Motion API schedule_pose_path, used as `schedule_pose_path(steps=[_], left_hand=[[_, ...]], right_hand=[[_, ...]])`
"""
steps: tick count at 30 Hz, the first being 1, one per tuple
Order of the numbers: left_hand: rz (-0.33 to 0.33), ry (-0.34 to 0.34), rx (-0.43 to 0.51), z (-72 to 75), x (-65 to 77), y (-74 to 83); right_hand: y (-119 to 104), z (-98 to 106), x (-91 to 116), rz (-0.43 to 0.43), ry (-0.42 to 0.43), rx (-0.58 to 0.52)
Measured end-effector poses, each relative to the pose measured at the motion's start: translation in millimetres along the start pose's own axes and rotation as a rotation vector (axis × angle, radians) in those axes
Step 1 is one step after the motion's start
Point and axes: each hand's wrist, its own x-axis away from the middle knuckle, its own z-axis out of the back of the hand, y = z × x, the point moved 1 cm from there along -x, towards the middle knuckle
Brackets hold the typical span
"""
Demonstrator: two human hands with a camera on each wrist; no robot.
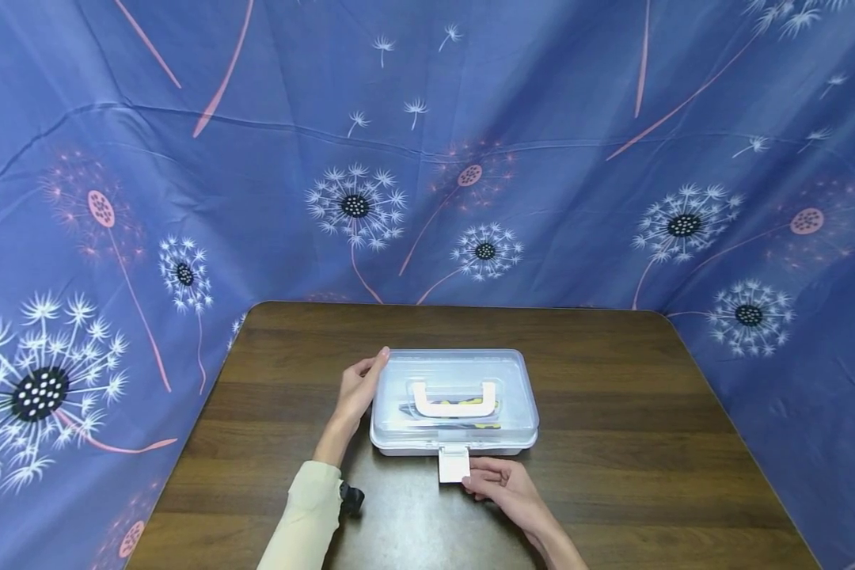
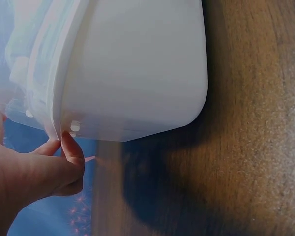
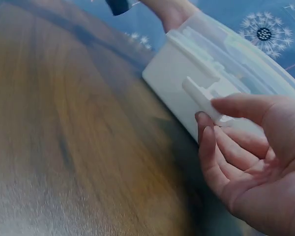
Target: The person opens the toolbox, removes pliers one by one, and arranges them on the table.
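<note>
A plastic storage box point(image 1: 392, 396) with a clear lid and a white base sits on the table. Its white carry handle point(image 1: 456, 409) lies flat on the lid, and yellow-and-dark items point(image 1: 480, 402) show through below it. At the box's far left corner my left hand point(image 1: 359, 390) pinches the lid's rim, thumb and finger meeting there in the left wrist view point(image 2: 44, 169). A white latch point(image 1: 454, 465) stands swung out from the middle of the front side. My right hand point(image 1: 502, 489) pinches the latch's right edge between thumb and fingers, palm turned up in the right wrist view.
The brown wooden table point(image 1: 627, 443) has rounded far corners. Behind it and along both sides hangs a blue cloth point(image 1: 570, 95) with a dandelion print. A black device point(image 1: 352, 499) is worn on the left wrist, beside a pale sleeve point(image 1: 306, 507).
</note>
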Motion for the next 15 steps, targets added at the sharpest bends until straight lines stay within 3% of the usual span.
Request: schedule_pose_path(steps=[6,15], left_hand=[[0.005,0.001,-0.003,-0.2,-0.9,-1.3],[0.002,0.006,-0.001,0.3,-0.5,-1.6]], right_hand=[[7,1,-6,-0.026,0.056,0.017],[5,0,-14,-0.014,0.064,0.077]])
